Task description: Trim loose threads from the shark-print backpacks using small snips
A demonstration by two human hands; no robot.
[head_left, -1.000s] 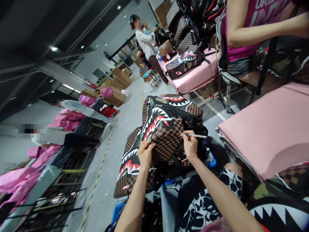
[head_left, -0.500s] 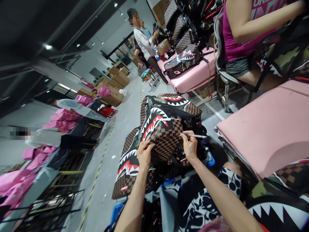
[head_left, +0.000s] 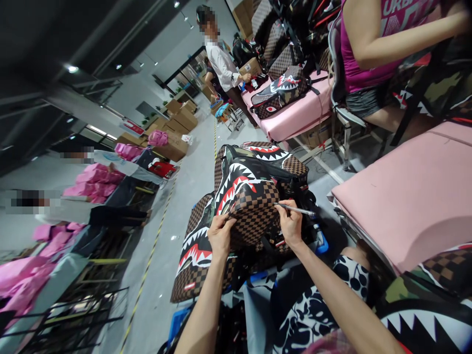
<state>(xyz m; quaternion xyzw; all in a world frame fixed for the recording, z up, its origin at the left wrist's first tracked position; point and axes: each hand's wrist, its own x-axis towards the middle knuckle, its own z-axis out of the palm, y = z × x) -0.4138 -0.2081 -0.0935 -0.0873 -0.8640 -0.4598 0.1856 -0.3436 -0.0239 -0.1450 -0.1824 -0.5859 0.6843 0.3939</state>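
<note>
A brown-checked backpack (head_left: 254, 211) with a shark-mouth print lies in front of me, its checked end turned my way. My left hand (head_left: 220, 233) pinches the left edge of that end, thumb against the checks. At the right corner is my right hand (head_left: 290, 221), closed around a slim clear pen (head_left: 298, 210). One end of the pen meets the corner of the bag, or comes very close to it; the other sticks out to the right. Under and around it lie more backpacks, one at the left (head_left: 195, 250) and one behind (head_left: 273, 152).
A pink padded table (head_left: 401, 191) stands at my right, with a camouflage shark-print bag (head_left: 424, 305) near me. Beyond it sits a co-worker in a magenta top (head_left: 368, 59). Another pink table (head_left: 295, 118) holds bags. Pink bundles (head_left: 92, 182) line the left; a yellow-black floor line (head_left: 155, 246) runs between.
Both my hands and the backpack stay nearly still; the pen's free end has dipped slightly. In the background, the standing person in white has lowered an arm towards the table.
</note>
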